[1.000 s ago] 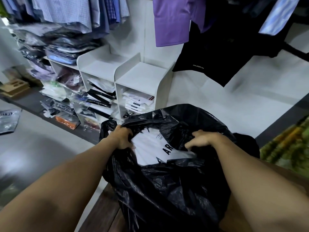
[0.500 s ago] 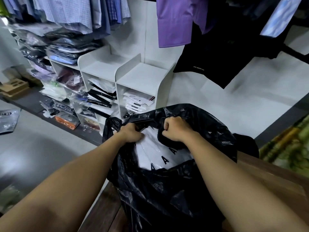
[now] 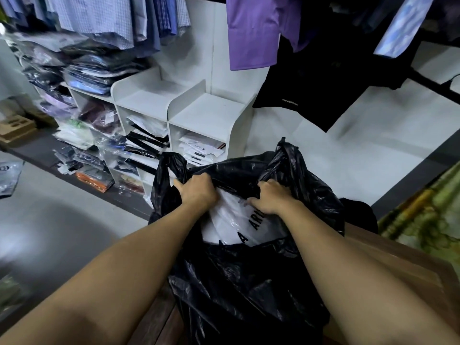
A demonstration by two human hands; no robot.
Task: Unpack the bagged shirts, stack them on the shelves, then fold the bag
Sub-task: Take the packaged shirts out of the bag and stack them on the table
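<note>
- Two hands are working at the mouth of the black bag (image 3: pixel 249 282), which is sitting near us on a wooden counter (image 3: pixel 398 260). We are judging this to be the start of the unpacking step, with no shirt lifted out yet.
- Our left hand (image 3: pixel 196 192) is clenching the bag's far-left rim, fingers curled tight round a fold of plastic just beside the handle loop.
- Our right hand (image 3: pixel 270 199) is gripping the far-right rim, fingers hooked over the black plastic while the thumb is lying on the top packet.
- Between the hands the bagged shirts (image 3: pixel 231 220) are showing. They are white, in clear wrappers with black lettering, and are lying inside the bag close to its mouth. We cannot tell how many are lying beneath.
- We are facing the white shelves (image 3: pixel 206 110) at the far left, well apart from the bag. Their lower compartments are holding folded packets.
- Next, we are thinking, the move is calling for spreading the rim wider and pushing it down, then freeing a hand to take the top packets. The slick wrappers are likely to slide on one another, so gripping a small pile from both sides seems safer.
</note>
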